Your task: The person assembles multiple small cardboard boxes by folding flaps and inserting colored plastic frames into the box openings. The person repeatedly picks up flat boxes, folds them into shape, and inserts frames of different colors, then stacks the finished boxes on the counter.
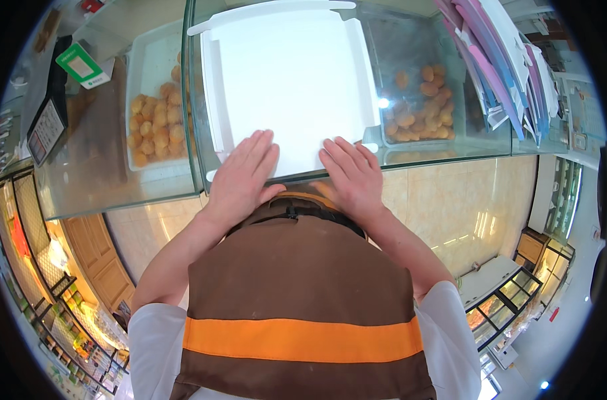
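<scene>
Head view: a white card [290,80] lies across the glass top of the table [483,140], its near edge close to the table's front edge, with both hands on that near part. The left hand [242,177] rests by the near left corner, its fingers straight and laid flat on the card, gripping nothing. The right hand [353,175] lies at the near right corner in much the same way, fingers stretched out and loose rather than clenched; its thumb is low by the edge, and whether that thumb touches the card is hard to tell. As for progress, the folding looks only partly done. Strips along the left and right sides show as creased, and narrow tabs stick out at the corners, but the middle is one broad flat panel. No corner appears joined, and no full wall stands upright, so the shaping of the sides seems largely undone; the near edge, partly covered by the hands, cannot be judged fully. Nothing lies on the card. To its right leans a stack of pink, blue and white sheets [497,67]. Under the glass, round golden buns [158,123] sit in a tray [131,100] on the left, with more buns on the right.
</scene>
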The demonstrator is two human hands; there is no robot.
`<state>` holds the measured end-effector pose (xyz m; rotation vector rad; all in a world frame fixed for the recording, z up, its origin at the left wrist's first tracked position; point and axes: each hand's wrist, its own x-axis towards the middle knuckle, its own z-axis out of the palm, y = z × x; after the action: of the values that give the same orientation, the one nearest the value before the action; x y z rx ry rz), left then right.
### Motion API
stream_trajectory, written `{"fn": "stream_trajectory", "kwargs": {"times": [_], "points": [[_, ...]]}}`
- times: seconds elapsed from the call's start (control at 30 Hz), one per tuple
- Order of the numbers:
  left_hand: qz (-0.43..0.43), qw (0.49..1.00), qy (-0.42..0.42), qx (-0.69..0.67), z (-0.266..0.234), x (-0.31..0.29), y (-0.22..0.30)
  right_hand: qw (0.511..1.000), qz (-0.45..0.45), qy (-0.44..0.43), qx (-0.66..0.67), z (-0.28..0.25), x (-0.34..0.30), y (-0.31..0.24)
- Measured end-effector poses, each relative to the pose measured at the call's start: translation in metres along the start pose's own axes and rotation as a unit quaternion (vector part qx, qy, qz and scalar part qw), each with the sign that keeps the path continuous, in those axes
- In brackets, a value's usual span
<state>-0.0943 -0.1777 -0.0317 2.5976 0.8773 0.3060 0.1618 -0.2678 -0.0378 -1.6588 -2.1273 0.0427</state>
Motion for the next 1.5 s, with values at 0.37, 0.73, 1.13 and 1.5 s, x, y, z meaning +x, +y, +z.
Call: {"fn": "stream_trajectory", "kwargs": {"times": [0.37, 0.73, 1.13, 1.5], "points": [[-0.107, 0.993, 0.015, -0.044, -0.006, 0.015, 0.017, 0.997, 0.071, -0.021, 0.028, -0.001, 0.027, 0.004], [-0.053, 0.995, 0.088, -0.005, 0.009, 0.041, -0.014, 0.998, 0.037, 0.024, 0.041, 0.009, 0.055, 0.018], [-0.181, 0.966, 0.158, 0.098, 0.001, 0.085, -0.044, 0.954, 0.276, -0.099, 0.069, 0.006, 0.099, 0.023], [-0.135, 0.966, 0.096, 0.200, -0.009, 0.048, -0.029, 0.993, 0.023, 0.101, -0.062, 0.026, 0.041, 0.035]]}}
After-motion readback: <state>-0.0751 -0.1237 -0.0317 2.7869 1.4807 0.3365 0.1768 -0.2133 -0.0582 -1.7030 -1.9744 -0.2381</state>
